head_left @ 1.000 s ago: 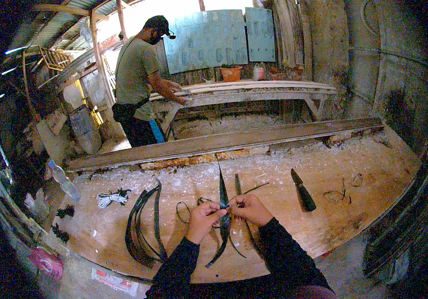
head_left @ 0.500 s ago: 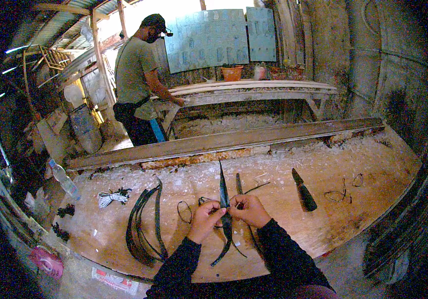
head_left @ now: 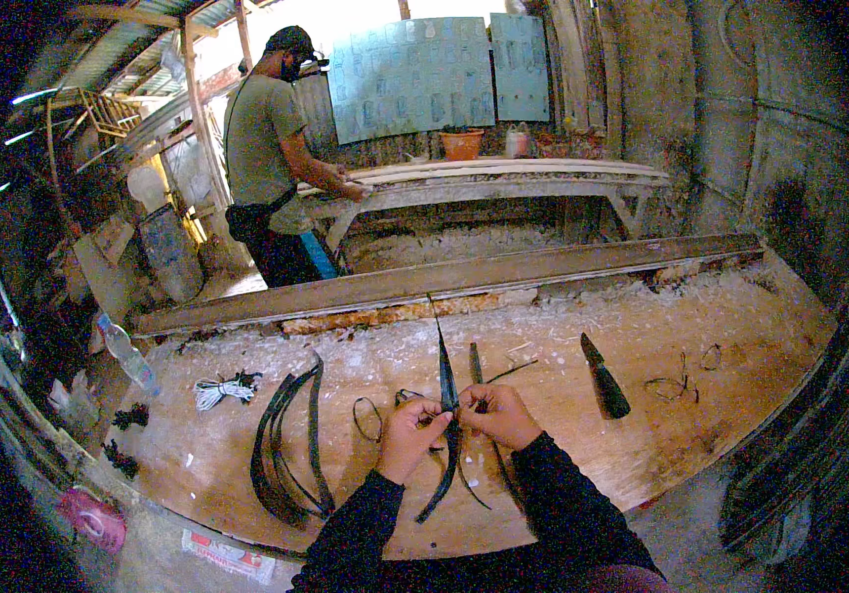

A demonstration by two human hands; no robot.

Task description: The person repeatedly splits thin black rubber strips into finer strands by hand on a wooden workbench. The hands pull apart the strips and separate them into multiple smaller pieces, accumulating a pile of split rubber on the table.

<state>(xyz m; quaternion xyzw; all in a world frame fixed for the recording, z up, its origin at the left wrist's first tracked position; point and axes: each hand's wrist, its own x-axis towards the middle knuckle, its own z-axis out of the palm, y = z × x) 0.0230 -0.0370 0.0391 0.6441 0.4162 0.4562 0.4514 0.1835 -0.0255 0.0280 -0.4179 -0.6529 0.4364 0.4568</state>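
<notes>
Over the middle of the wooden workbench, my left hand [head_left: 410, 437] pinches a long dark strip [head_left: 447, 371] between thumb and fingers. The strip stands nearly upright, its pointed tip toward the far ledge and its curved tail hanging below my hands. At the same spot, my right hand [head_left: 499, 415] is closed with its fingertips against the strip's right edge; whether they hold a thin tie as well is too small to tell. Behind my right hand lies another narrow dark strip [head_left: 475, 366]. Left of my left hand rests a thin dark loop [head_left: 367, 419].
Several curved black strips [head_left: 271, 469] lie left, near a white cord bundle [head_left: 224, 392] and a plastic bottle [head_left: 126, 354]. A black tapered piece [head_left: 607, 381] and thin loops [head_left: 679, 381] lie right. Beyond a raised ledge [head_left: 503, 269], a person [head_left: 264, 148] stands at another bench.
The strip has shifted slightly, its tip reaching a little farther toward the ledge. My hands have moved slightly right, still together. The other person has leaned a little left.
</notes>
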